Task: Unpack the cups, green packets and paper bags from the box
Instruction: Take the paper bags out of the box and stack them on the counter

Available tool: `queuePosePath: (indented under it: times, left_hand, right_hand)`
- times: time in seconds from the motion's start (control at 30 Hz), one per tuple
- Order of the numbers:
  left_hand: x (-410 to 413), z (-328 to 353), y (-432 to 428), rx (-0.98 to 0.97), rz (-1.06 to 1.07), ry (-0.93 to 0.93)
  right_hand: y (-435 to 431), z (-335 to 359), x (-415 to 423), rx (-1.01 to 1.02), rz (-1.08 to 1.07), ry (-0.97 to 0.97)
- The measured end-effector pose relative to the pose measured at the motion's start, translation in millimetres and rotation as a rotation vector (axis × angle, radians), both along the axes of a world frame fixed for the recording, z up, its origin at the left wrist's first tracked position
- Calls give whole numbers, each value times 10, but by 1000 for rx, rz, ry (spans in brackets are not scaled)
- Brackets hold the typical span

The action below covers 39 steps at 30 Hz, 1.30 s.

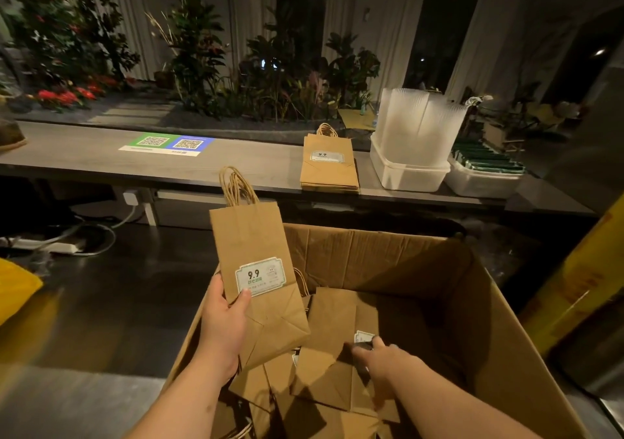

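Looks late in the task: cups (418, 124) stand in a white tub (405, 175) on the counter (101, 161), green packets (486, 161) fill the tub just beside it, and a bag stack (329, 168) lies left of both. The left hand (224, 317) grips one paper bag (256, 269), raised over the box (388, 249). The right hand (374, 354) reaches onto the loose bags (331, 371) inside the box, too blurred to tell its grip. Several bags remain to unpack; no cups or packets show in the box.
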<state>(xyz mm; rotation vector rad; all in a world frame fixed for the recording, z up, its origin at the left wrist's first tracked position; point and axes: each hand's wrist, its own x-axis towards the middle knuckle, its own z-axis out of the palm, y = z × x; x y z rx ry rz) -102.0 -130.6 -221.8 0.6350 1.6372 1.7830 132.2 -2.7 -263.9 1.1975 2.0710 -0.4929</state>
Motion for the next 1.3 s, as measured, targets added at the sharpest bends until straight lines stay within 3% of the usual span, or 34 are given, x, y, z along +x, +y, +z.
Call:
queuePosePath:
  times: [0.13,0.27,0.33,0.37,0.47,0.53,0.73,0.9,1.2,1.3]
  left_hand:
    - [-19,33,27,8,-6,-25]
    - [12,166,12,49,9,-44]
    - [21,292,-9,98,15,-50]
    - [16,377,-27,123,-1,-49]
    - [-51,632,-117,162,-100,38]
    - [-157,761,-212,171,-150,125]
    - [-484,851,-520,133,-57,410]
    - [-686,698,-651,82,17,322]
    - [-602,561,-523,57,65,316]
    - [-511,689,-265,68,41,324]
  right_hand:
    - [45,66,56,-98,-140,188]
    - [116,184,7,109,-521,690]
    - [140,383,-76,253,-619,917]
    - [106,531,-151,231,-626,1025]
    - [-164,998,-513,-204,-552,1346]
    - [-393,1249,-778,-368,-475,1464]
    - [-861,1376,-1380,-183,-335,1699]
    - [-1054,1208,-1680,-106,-239,1705]
    - [-1003,1047,-1726,-281,-466,1656]
    - [-796,1085,-1609,-162,-462,1696]
